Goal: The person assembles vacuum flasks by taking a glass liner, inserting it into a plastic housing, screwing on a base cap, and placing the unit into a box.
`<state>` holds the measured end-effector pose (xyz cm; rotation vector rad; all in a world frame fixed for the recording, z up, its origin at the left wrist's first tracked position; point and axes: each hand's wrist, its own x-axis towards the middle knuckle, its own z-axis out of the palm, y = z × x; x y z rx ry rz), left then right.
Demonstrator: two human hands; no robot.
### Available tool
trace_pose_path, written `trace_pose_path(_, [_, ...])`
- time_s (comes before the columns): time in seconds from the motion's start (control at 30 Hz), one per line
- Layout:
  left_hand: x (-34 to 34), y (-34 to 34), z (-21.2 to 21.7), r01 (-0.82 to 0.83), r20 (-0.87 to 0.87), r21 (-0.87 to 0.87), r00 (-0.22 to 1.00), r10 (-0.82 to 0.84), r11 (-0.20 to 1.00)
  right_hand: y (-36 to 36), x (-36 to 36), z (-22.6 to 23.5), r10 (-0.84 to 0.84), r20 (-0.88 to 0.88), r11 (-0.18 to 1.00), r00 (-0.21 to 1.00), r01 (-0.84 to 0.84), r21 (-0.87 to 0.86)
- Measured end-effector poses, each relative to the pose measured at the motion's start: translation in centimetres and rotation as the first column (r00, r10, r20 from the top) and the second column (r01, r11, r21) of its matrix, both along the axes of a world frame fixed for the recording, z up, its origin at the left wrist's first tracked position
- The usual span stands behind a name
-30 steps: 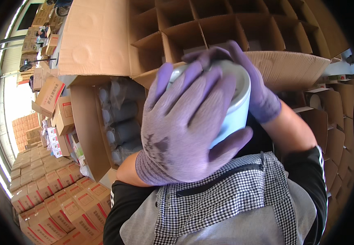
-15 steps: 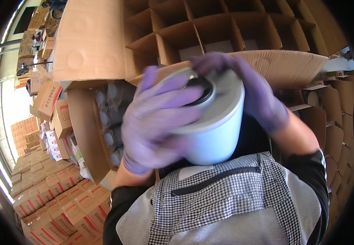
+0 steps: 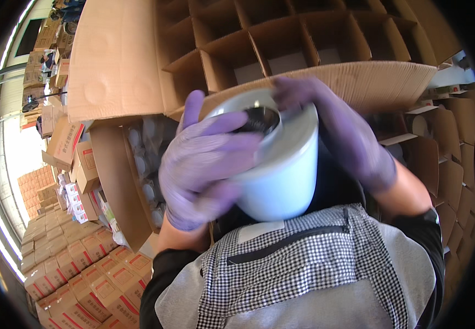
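In front of my apron is a pale blue round container [image 3: 281, 189], its top tilted slightly away from me. A black ring-shaped part [image 3: 265, 122] sits in the middle of that top. My left hand [image 3: 202, 159], in a purple glove, grips the container's left side, its fingers reaching across the top to the black part. My right hand [image 3: 341, 120], gloved alike, curls its fingers over the far right rim. Both hands are smeared by motion, and the container's underside is hidden.
Just beyond my hands stands an open divided carton [image 3: 358, 82], its near flap folded toward me. A lower open carton [image 3: 119, 181] at left holds several wrapped round items. Stacked cartons [image 3: 92, 285] fill the lower left; more open cartons [image 3: 451, 181] line the right.
The container has shifted slightly left. My right hand's fingers have moved a little right along the rim, and my left hand has slid slightly left.
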<state>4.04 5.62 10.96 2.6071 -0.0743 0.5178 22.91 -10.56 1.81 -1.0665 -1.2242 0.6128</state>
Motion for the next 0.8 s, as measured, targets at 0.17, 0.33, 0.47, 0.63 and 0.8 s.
trace_pose_path(0.17, [-0.6, 1.4, 0.3, -0.029, 0.014, -0.273, 0.999, 0.034, 0.961, 0.9, 1.3, 0.9, -0.027, 0.036, 0.999, 0.999, 0.026, 0.032])
trace_pose_path(0.33, [4.2, -5.9, 4.0, -0.144, -0.115, 0.221, 0.978, 0.173, 0.965, 5.7, 1.3, -2.2, 0.294, -0.739, 0.919, 0.606, -0.391, 0.046])
trace_pose_path(0.47, [-1.7, 0.7, -1.0, 0.022, 0.060, -0.117, 0.998, -0.015, 0.993, 1.0, 0.5, 0.8, 0.145, 0.007, 0.987, 0.989, -0.145, 0.064])
trace_pose_path(0.63, [0.5, -1.0, 1.8, -0.053, -0.050, -0.051, 0.997, 0.051, 0.997, 2.6, 1.5, 1.0, -0.031, -0.182, 0.998, 0.983, 0.022, -0.053])
trace_pose_path(0.8, [2.1, -3.8, 2.3, -0.106, -0.032, 0.123, 0.993, 0.111, 0.987, 4.4, -0.3, -1.6, 0.333, -0.647, 0.936, 0.687, -0.326, 0.135])
